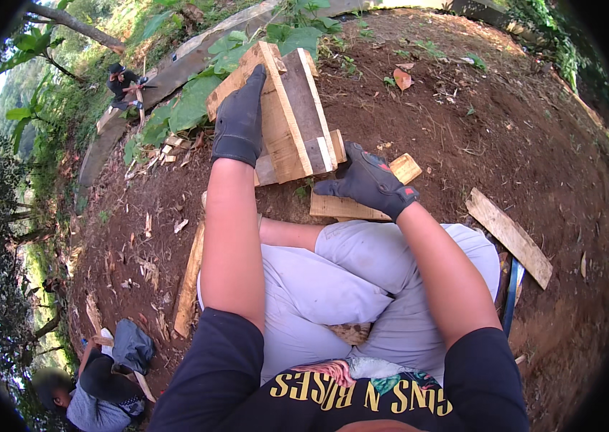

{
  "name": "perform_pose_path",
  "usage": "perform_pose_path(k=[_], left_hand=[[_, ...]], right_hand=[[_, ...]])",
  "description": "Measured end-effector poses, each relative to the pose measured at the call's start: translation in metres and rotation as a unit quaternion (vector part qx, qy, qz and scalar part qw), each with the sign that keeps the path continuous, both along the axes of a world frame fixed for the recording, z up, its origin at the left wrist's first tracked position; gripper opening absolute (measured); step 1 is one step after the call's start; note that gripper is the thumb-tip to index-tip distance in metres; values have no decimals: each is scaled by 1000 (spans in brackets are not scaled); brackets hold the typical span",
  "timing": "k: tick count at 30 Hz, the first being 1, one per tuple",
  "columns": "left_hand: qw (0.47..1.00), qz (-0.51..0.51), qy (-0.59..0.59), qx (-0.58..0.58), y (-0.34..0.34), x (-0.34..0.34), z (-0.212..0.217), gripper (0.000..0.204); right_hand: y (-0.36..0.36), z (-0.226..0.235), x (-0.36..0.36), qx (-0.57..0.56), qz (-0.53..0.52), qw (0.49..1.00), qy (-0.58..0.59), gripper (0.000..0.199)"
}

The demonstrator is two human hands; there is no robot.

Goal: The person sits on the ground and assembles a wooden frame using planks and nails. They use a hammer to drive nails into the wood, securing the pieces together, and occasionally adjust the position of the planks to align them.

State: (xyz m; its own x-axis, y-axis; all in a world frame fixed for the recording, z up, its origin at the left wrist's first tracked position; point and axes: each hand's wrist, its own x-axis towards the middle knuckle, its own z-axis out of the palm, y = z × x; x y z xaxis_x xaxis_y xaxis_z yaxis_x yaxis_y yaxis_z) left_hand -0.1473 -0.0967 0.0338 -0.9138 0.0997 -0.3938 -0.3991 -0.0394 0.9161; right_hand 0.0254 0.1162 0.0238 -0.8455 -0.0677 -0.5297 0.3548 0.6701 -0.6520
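Observation:
I sit on bare red-brown earth in light grey shorts. My left hand (239,119), in a dark glove, lies flat against the left side of a small frame of nailed wooden planks (297,115) that stands tilted in front of my knees. My right hand (370,181), also gloved, with a red patch at the wrist, rests on a loose flat plank (405,169) lying just under the frame's lower right corner. Its fingers point left toward the frame, and I cannot tell whether they grip the wood.
A long plank (509,236) lies on the soil at right, a blue-edged strip (511,295) beside my right thigh, another board (188,284) along my left thigh. Wood scraps litter the left. One person (103,392) crouches lower left; another (123,85) works far upper left by leafy plants.

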Motion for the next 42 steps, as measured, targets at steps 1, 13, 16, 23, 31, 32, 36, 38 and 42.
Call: perform_pose_path(k=[1, 13, 16, 23, 31, 32, 36, 38, 42], left_hand=[[996, 10, -23, 91, -1, -2, -2, 54], [979, 48, -7, 199, 38, 39, 24, 47], [969, 61, -10, 238, 49, 38, 13, 44], [955, 174, -123, 205, 63, 54, -26, 25], [871, -144, 165, -440, 68, 55, -77, 19], [910, -127, 104, -382, 70, 52, -78, 18], [983, -88, -114, -116, 62, 39, -50, 27], [971, -170, -117, -124, 35, 32, -15, 33], [818, -154, 141, -537, -38, 20, 22, 59]], right_hand=[[2, -3, 0, -42, -40, 998, 8, 107], [4, -2, -1, -89, -69, 976, 186, 94], [18, -30, -4, -115, -101, 979, 135, 73], [31, -52, -8, -275, -133, 949, -78, 55], [28, -33, -19, 16, -47, 998, -35, 74], [27, -36, -18, 9, -54, 998, -30, 73], [27, -41, -14, 40, -40, 998, -3, 74], [27, -41, -17, 60, -42, 997, -30, 78], [26, -41, -17, 70, -56, 995, -34, 79]])
